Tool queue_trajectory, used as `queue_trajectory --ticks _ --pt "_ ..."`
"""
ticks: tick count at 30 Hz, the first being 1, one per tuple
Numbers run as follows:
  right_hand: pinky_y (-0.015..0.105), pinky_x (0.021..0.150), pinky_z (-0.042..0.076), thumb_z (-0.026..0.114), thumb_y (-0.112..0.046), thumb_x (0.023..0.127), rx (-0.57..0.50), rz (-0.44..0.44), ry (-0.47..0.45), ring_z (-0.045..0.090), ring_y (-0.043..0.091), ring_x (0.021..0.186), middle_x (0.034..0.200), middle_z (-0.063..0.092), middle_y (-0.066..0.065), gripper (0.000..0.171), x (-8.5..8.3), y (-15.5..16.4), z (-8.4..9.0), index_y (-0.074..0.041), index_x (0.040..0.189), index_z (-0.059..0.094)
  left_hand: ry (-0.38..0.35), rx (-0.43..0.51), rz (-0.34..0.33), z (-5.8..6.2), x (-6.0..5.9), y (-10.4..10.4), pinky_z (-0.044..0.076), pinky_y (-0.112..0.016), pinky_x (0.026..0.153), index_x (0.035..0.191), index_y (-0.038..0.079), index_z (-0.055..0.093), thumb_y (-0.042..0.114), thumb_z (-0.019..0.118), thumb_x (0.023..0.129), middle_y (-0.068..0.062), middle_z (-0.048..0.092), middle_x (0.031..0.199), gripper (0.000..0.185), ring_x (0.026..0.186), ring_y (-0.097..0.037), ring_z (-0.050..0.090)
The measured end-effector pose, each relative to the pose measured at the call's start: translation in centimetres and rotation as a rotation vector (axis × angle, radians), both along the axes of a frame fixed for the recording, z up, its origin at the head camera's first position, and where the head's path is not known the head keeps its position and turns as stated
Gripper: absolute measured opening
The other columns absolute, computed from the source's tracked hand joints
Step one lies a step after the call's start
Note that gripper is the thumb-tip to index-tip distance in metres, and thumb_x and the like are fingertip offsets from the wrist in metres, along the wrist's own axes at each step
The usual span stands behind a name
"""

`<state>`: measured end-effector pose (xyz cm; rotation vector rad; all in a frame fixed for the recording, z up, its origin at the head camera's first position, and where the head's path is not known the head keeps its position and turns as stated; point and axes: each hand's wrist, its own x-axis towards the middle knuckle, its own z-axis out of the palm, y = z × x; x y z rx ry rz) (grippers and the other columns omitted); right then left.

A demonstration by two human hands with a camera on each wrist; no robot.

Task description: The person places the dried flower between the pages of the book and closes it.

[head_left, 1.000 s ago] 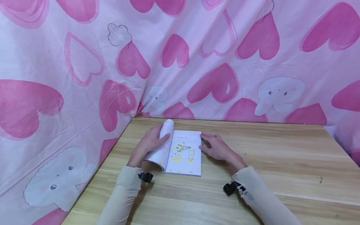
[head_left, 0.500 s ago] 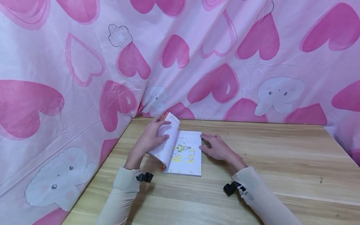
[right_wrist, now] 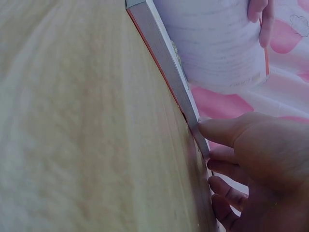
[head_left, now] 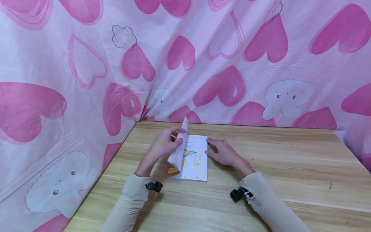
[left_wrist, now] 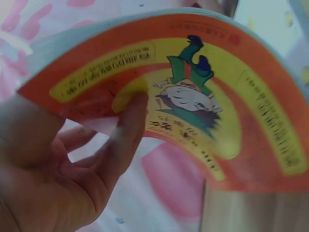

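An open book (head_left: 200, 172) lies on the wooden table, its right page printed with yellow line drawings. My left hand (head_left: 165, 143) pinches the raised front cover and a bundle of pages between thumb and fingers, holding them nearly upright and bent. The left wrist view shows the orange and yellow cover (left_wrist: 256, 130) with a cartoon figure, curving over the fingers. My right hand (head_left: 223, 153) rests at the book's right edge, thumb and fingers apart. From the right wrist, the thumb (right_wrist: 219, 130) touches the page block's edge, with the other fingers lined up beside it.
The wooden table (head_left: 290, 174) stretches to the right and in front of the book. A pink cloth (head_left: 217, 38) with hearts and white animal faces hangs behind the table and along its left side. A black wrist camera (head_left: 237, 195) sits on the right wrist.
My left hand has lifted the cover and pages from a rolled-back position at the left and swung them rightward, nearly upright, covering more of the right page. My right hand has stayed in place.
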<state>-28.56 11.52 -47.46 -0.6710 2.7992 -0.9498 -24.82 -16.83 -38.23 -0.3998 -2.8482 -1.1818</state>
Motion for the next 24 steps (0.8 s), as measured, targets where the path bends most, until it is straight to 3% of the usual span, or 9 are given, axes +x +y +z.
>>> queue_trajectory --ticks 10,18,24 --pt "0.058 0.119 0.043 0.068 -0.035 0.108 0.013 0.002 0.004 0.048 0.035 0.141 0.174 0.041 0.010 0.065 -0.1 0.0 -0.1 -0.012 0.164 0.047 -0.022 0.039 -0.196 -3.3 -0.3 2.9 0.060 -0.030 0.064 0.141 0.022 0.068 0.015 0.071 0.103 -0.005 0.066 0.101 0.039 0.085 -0.020 0.067" --pt "0.060 0.120 0.044 0.067 -0.036 0.108 0.025 0.005 0.012 0.050 0.036 0.142 0.173 0.042 0.011 0.065 0.0 -0.1 0.0 -0.011 0.164 0.046 0.035 -0.017 -0.196 -4.8 -0.4 4.4 0.060 -0.028 0.074 0.137 0.016 0.070 0.016 0.074 0.100 0.000 0.069 0.100 0.037 0.086 -0.020 0.067" --pt "0.064 0.125 0.037 0.066 -0.035 0.109 0.014 0.008 0.000 0.045 0.040 0.153 0.172 0.043 0.012 0.065 0.0 -0.1 0.0 -0.011 0.165 0.044 0.024 -0.092 -0.158 -5.9 0.0 5.7 0.056 -0.026 0.076 0.139 0.027 0.069 0.026 0.075 0.100 0.001 0.062 0.108 0.039 0.096 -0.017 0.061"
